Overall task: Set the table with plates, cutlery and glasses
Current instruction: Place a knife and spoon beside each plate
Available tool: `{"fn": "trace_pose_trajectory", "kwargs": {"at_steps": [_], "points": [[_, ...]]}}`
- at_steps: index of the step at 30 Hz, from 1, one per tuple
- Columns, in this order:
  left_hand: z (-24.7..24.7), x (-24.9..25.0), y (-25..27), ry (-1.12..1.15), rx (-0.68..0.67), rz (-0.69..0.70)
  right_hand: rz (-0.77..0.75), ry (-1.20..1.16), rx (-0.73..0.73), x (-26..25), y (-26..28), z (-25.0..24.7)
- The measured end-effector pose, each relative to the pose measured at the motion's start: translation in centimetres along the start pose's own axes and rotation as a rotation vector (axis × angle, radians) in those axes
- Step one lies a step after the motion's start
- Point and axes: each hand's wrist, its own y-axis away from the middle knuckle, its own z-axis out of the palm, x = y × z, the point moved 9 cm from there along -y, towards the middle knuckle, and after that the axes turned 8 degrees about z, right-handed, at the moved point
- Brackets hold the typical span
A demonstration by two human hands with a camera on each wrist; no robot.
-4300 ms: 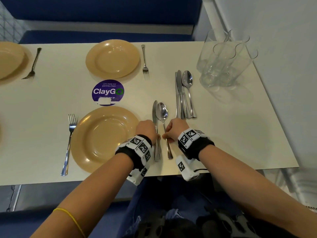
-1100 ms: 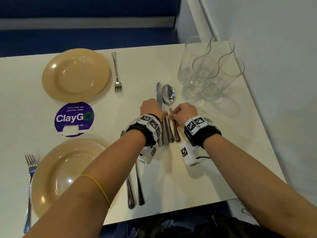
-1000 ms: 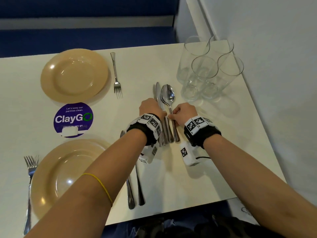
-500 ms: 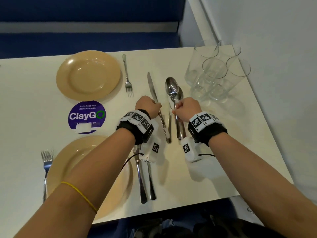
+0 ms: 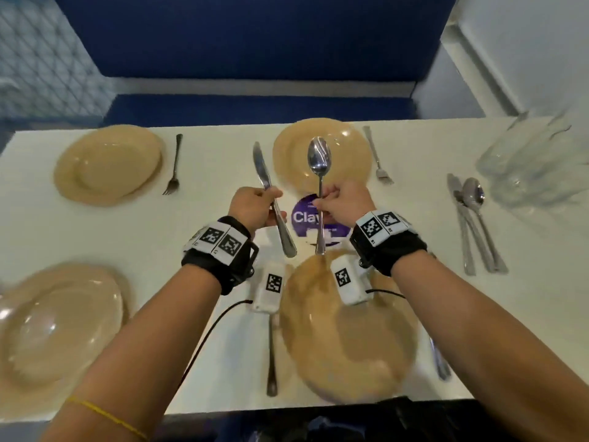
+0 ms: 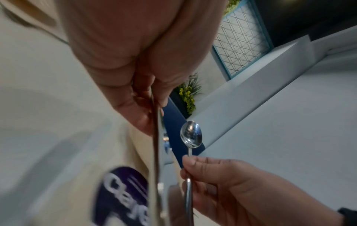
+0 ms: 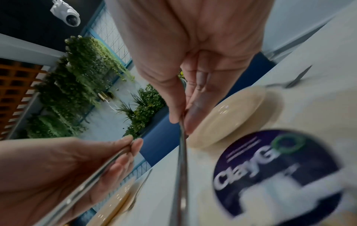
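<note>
My left hand (image 5: 255, 205) grips a table knife (image 5: 262, 167) by its handle, blade pointing away from me, lifted above the white table (image 5: 95, 237). My right hand (image 5: 342, 202) pinches a spoon (image 5: 318, 159) by its stem, bowl up, over the far tan plate (image 5: 350, 148). The left wrist view shows the knife (image 6: 156, 152) edge-on under my fingers and the spoon (image 6: 191, 136) beside it. In the right wrist view the spoon's handle (image 7: 181, 160) runs down from my fingers. A near tan plate (image 5: 344, 339) lies under my wrists.
Two more tan plates (image 5: 108, 164) (image 5: 57, 323) lie at the left. Forks (image 5: 173, 164) (image 5: 377, 157) lie beside the far plates. Spare cutlery (image 5: 471, 218) and several glasses (image 5: 535, 167) stand at the right. A purple ClayGo sticker (image 5: 302, 215) marks the table's middle. A fork (image 5: 271, 355) lies beside the near plate.
Both hands have lifted a knife and a spoon out of the cutlery pile and carried them left, to above the sticker and the far plate. The view has swung left.
</note>
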Motion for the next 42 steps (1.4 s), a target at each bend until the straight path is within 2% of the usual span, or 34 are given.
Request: {"fn": "trace_pose_trajectory", "kwargs": {"at_steps": [3, 6, 9, 12, 15, 21, 30, 42], "points": [[-7.4, -2.4, 1.2, -0.017, -0.020, -0.048, 0.034, -0.034, -0.041, -2.1, 2.1, 7.4], [-12.8, -5.3, 2.2, -0.093, -0.069, -0.106, 0.065, 0.029, -0.096, -3.3, 4.3, 14.2], [-16.1, -8.0, 2.9, -0.155, -0.090, -0.148, 0.100, 0.125, -0.132, -3.2, 5.8, 19.0], [-17.7, -9.7, 3.5, -0.329, -0.086, -0.139, 0.135, 0.205, -0.164, -2.4, 6.6, 21.9], [-18.3, -11.3, 4.5, -0.425, -0.083, -0.149, 0.172, 0.202, -0.196, -1.3, 7.2, 23.7], [-19.0, -12.9, 5.9, -0.584, -0.040, -0.126, 0.128, 0.290, -0.207, -0.6, 7.7, 26.4], [-20.1, -14.0, 7.1, -0.810, -0.138, -0.067, 0.162, 0.482, -0.236, -0.7, 9.2, 28.3], [-19.8, -13.9, 7.4, -0.890, -0.222, -0.028, 0.187, 0.562, -0.212, -0.6, 10.1, 29.7]]}}
